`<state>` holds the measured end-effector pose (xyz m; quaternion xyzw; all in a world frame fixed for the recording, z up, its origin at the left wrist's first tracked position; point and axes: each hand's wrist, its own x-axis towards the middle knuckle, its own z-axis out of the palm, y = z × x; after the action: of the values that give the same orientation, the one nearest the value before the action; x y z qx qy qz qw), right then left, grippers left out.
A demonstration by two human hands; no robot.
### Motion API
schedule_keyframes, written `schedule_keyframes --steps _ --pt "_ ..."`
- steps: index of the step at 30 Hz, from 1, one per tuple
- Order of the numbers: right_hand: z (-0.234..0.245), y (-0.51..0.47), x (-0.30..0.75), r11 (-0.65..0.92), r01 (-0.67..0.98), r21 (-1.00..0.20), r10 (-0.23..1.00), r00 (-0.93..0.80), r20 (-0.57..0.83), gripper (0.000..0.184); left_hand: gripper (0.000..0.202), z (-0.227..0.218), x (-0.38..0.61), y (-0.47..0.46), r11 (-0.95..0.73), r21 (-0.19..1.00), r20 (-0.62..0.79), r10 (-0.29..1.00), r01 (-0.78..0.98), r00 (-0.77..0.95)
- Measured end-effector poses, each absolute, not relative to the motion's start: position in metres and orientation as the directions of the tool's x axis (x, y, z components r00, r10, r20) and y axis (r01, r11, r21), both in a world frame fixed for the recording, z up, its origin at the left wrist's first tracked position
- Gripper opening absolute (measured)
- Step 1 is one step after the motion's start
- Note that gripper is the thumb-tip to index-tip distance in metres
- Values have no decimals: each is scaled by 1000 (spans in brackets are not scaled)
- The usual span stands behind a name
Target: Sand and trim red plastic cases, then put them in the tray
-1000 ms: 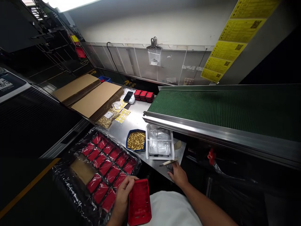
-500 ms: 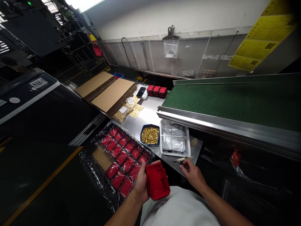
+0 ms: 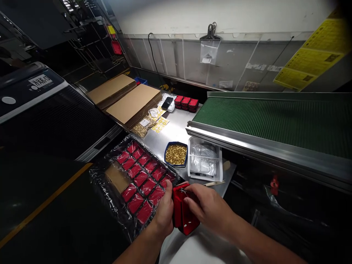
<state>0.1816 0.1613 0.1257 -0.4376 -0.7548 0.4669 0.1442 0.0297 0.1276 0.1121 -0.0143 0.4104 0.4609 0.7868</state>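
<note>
My left hand (image 3: 165, 212) grips a red plastic case (image 3: 178, 212) with dark edges, tilted above my lap. Its fingers wrap the left side and back. My right hand (image 3: 210, 205) is closed in a pinch over the upper part of the case. A small dark tip shows at its fingertips, too little to name. Left of the case lies a tray lined with black plastic film (image 3: 110, 203), holding rows of similar red pieces (image 3: 140, 178) and a cardboard piece (image 3: 117, 178).
Behind my hands stand a blue tray of small brass-coloured parts (image 3: 176, 154) and a white bin (image 3: 219, 172) of clear bags. A pale-handled tool (image 3: 215, 183) lies by the table edge. The green conveyor (image 3: 269, 124) runs to the right. Stacked red cases (image 3: 186, 103) and cardboard (image 3: 134, 102) are farther back.
My right hand has moved left from the table edge to the red case, its fingers still pinched. The case has turned in my left hand. The view has shifted slightly.
</note>
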Motion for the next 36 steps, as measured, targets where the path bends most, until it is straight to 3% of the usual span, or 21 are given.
schedule_keyframes --steps 6,13,19,25,30,36 --pt "133 165 180 223 549 -805 772 -604 -198 18 64 116 29 125 601 296 -631 706 -742 320" --pt "136 162 179 256 553 -793 771 -611 -177 18 67 113 30 120 656 269 -719 624 -705 306" --pt "136 164 184 326 574 -751 735 -654 -180 21 61 113 36 118 675 328 -768 598 -661 229" --pt "129 164 189 349 489 -799 725 -682 -100 26 61 117 41 118 687 353 -789 583 -635 192" --pt "127 156 193 207 401 -892 824 -563 -62 22 65 117 41 117 643 303 -739 625 -703 253" --pt "137 147 187 -66 401 -914 839 -474 -268 23 68 108 36 116 547 347 -702 690 -761 176"
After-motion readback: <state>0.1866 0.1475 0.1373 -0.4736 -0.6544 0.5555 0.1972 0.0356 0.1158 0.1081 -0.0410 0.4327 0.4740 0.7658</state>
